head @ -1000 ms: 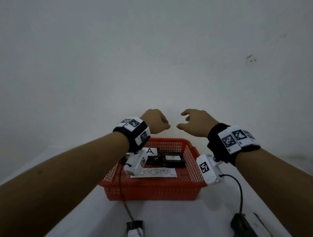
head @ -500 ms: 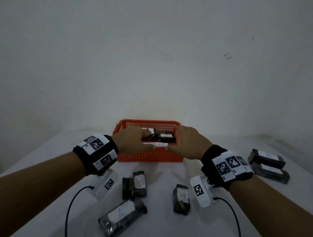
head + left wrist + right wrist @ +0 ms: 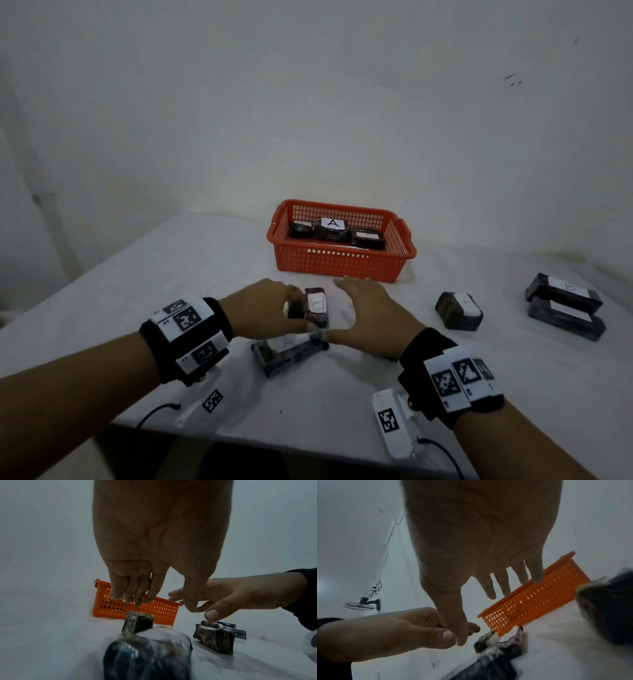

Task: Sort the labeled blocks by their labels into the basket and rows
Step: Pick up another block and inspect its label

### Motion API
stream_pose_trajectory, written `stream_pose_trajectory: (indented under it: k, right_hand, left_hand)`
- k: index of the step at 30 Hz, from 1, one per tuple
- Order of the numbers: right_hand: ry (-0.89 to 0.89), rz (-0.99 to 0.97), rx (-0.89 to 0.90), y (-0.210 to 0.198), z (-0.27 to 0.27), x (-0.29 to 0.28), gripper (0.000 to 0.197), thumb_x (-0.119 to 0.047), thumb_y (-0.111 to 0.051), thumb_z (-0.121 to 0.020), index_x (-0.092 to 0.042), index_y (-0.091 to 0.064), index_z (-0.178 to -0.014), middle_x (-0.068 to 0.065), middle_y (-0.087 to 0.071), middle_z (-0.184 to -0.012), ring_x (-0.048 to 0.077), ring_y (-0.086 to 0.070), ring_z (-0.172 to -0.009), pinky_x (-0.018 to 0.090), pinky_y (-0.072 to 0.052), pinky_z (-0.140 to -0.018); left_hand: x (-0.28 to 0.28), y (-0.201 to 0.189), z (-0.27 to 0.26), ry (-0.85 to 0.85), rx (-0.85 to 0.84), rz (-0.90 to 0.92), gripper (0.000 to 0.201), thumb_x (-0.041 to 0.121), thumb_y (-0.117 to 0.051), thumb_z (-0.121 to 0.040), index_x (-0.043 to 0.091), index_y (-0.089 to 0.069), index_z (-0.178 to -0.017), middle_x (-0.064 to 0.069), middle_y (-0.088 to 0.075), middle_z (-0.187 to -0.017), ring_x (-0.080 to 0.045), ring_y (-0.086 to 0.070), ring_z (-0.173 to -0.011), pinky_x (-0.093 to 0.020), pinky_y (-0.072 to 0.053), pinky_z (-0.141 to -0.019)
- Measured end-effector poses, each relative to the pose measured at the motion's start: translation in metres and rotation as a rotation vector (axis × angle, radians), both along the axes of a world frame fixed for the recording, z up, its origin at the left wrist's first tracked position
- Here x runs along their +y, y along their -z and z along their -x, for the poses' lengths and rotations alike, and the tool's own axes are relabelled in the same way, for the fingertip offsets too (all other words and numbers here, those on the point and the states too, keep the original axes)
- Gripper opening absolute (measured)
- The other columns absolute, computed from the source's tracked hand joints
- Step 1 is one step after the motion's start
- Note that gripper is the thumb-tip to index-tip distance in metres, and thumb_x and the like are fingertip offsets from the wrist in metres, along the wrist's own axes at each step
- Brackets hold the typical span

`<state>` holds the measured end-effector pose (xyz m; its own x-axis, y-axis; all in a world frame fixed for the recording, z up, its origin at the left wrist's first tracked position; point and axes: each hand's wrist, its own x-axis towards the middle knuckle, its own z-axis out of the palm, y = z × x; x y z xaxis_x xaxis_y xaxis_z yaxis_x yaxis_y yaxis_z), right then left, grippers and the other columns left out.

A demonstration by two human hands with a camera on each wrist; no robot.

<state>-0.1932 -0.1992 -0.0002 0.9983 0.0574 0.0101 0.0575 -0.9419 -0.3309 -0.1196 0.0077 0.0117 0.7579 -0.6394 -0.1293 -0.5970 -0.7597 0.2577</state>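
A dark wrapped block labeled "D" (image 3: pixel 317 306) lies on the white table (image 3: pixel 171 274), just in front of the orange basket (image 3: pixel 342 265), and my two hands come at it from either side. My left hand (image 3: pixel 262 308) sits at the block's left end, fingers reaching down toward it; the head view suggests contact, while the left wrist view shows the fingers (image 3: pixel 135 592) straight and hanging above the block, so I cannot tell whether they grip it. My right hand (image 3: pixel 370 317) hovers flat just to the right of the block, its fingers (image 3: pixel 503 586) spread and relaxed, holding nothing, the thumb angled down toward my left hand.

Just nearer to me, a longer block marked "A" (image 3: pixel 289 349) lies crosswise on the table, touching or nearly touching the "D" block's near end. To the right stands a lone block with a white label (image 3: pixel 459 310), its letter too faint to read. Farther right, two long blocks (image 3: pixel 565 308) lie side by side in a row near the table's edge.

Inside the basket rest three blocks, the middle one (image 3: pixel 331 228) showing an "A" label. A white wall (image 3: pixel 308 102) rises behind the table. Black wristbands with printed markers (image 3: pixel 186 320) wrap both my wrists.
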Motion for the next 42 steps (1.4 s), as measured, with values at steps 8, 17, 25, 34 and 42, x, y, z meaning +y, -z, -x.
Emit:
stream_pose_trajectory:
  k: [8, 17, 25, 34, 42]
  right_hand:
    - [-0.038, -0.027, 0.123, 0.016, 0.004, 0.03, 0.059, -0.042, -0.082, -0.077, -0.025, -0.062, -0.129, 0.0, -0.059, -0.127, 0.022, -0.054, -0.118, 0.041, -0.051, -0.099]
    - [-0.074, -0.023, 0.119, 0.023, -0.006, 0.036, 0.063, -0.025, -0.083, -0.083, -0.019, -0.058, -0.14, 0.003, -0.054, -0.134, 0.022, -0.056, -0.122, 0.03, -0.045, -0.101]
    - [-0.036, -0.222, 0.016, 0.012, -0.005, 0.016, 0.053, -0.028, -0.086, -0.081, -0.026, -0.063, -0.129, -0.01, -0.064, -0.122, 0.007, -0.059, -0.102, 0.01, -0.04, -0.073]
    - [0.057, -0.658, -0.089, 0.012, 0.009, -0.016, 0.041, -0.034, -0.089, -0.077, -0.024, -0.069, -0.112, -0.007, -0.073, -0.11, 0.015, -0.07, -0.098, 0.034, -0.058, -0.091]
    - [0.092, -1.108, -0.16, 0.029, 0.025, -0.019, 0.035, -0.005, -0.08, -0.086, 0.0, -0.067, -0.118, 0.015, -0.074, -0.114, 0.03, -0.073, -0.107, 0.04, -0.061, -0.095]
  left_hand:
    - [0.008, 0.016, 0.023, -0.095, -0.05, 0.016, 0.05, 0.058, -0.071, -0.089, 0.021, -0.067, -0.122, 0.011, -0.055, -0.077, -0.005, -0.051, -0.066, -0.017, -0.036, -0.058]
    - [0.013, 0.034, 0.026, -0.13, -0.049, -0.003, 0.036, 0.04, -0.083, -0.076, 0.016, -0.077, -0.101, 0.011, -0.056, -0.07, -0.013, -0.058, -0.069, -0.024, -0.046, -0.061]
    - [0.019, 0.02, 0.018, -0.108, 0.001, 0.238, 0.047, 0.034, -0.088, -0.069, 0.029, -0.077, -0.115, 0.011, -0.076, -0.098, -0.003, -0.065, -0.077, -0.019, -0.051, -0.066]
    - [0.014, 0.006, 0.012, -0.153, 0.24, 0.615, 0.042, 0.033, -0.092, -0.074, 0.027, -0.075, -0.112, -0.001, -0.076, -0.102, -0.013, -0.072, -0.086, -0.027, -0.057, -0.08]
    - [-0.005, 0.008, 0.019, -0.097, 0.383, 0.812, 0.035, 0.02, -0.09, -0.079, 0.02, -0.076, -0.111, -0.008, -0.08, -0.1, -0.018, -0.071, -0.08, -0.046, -0.059, -0.086]
